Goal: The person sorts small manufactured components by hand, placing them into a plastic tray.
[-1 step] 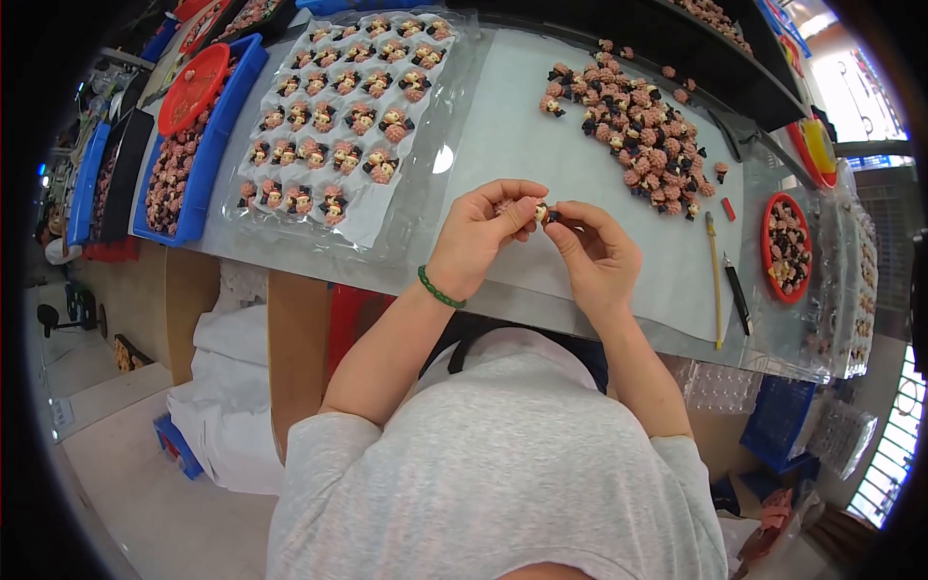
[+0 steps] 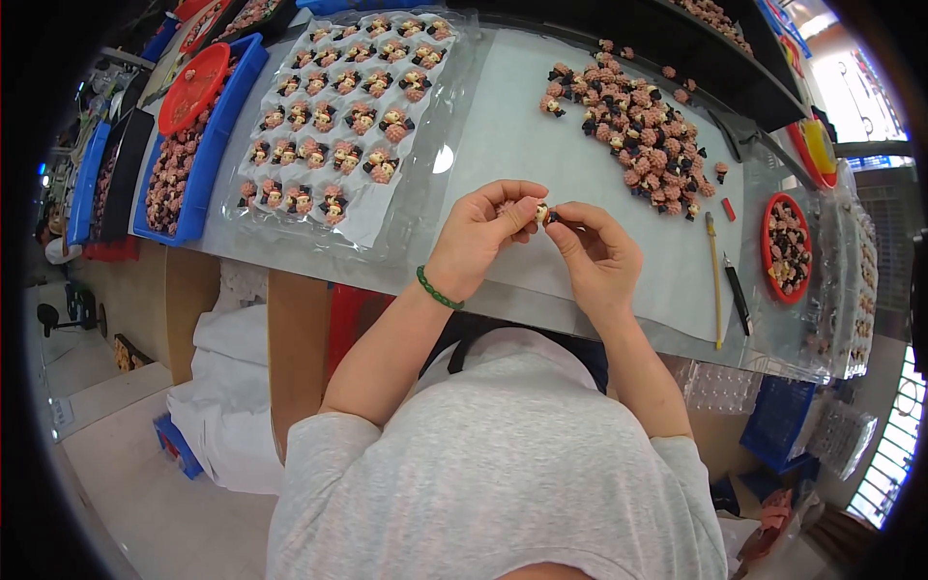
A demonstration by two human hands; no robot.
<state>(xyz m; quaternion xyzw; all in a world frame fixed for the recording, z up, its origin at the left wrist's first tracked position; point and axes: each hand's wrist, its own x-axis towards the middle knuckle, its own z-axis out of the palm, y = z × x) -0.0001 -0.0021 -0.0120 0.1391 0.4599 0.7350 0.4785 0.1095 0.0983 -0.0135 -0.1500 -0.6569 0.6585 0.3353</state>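
Head view: left hand (image 2: 480, 232), wearing a green bead bracelet (image 2: 438, 291), and right hand (image 2: 597, 253) meet over the table (image 2: 503, 126), both pinched closed on one small pink-and-black figurine (image 2: 544, 215) held between their fingertips. Left of the hands, a clear blister tray (image 2: 425, 208) holds rows of like figurines; beyond the right hand lies a loose heap of figurines (image 2: 638, 130). At right: a thin yellow stick (image 2: 715, 280), a black pen (image 2: 738, 295), a red dish (image 2: 787, 248); far left, a blue bin (image 2: 208, 145).
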